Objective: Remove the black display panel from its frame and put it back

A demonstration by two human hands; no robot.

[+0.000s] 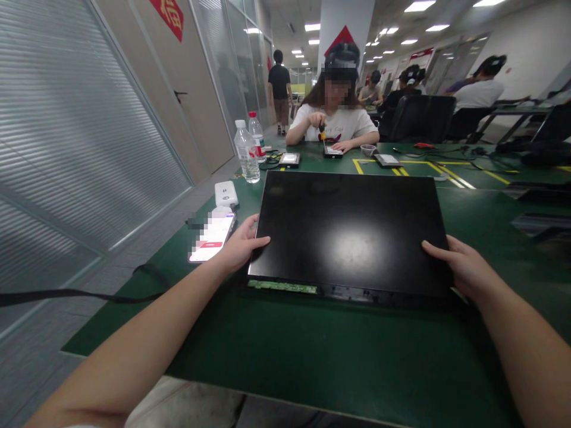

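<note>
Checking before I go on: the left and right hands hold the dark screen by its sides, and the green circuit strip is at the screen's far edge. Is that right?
Not quite: the head view shows the green circuit strip at the near edge of the dark screen, not the far one. The left hand and right hand do hold its sides.
</note>
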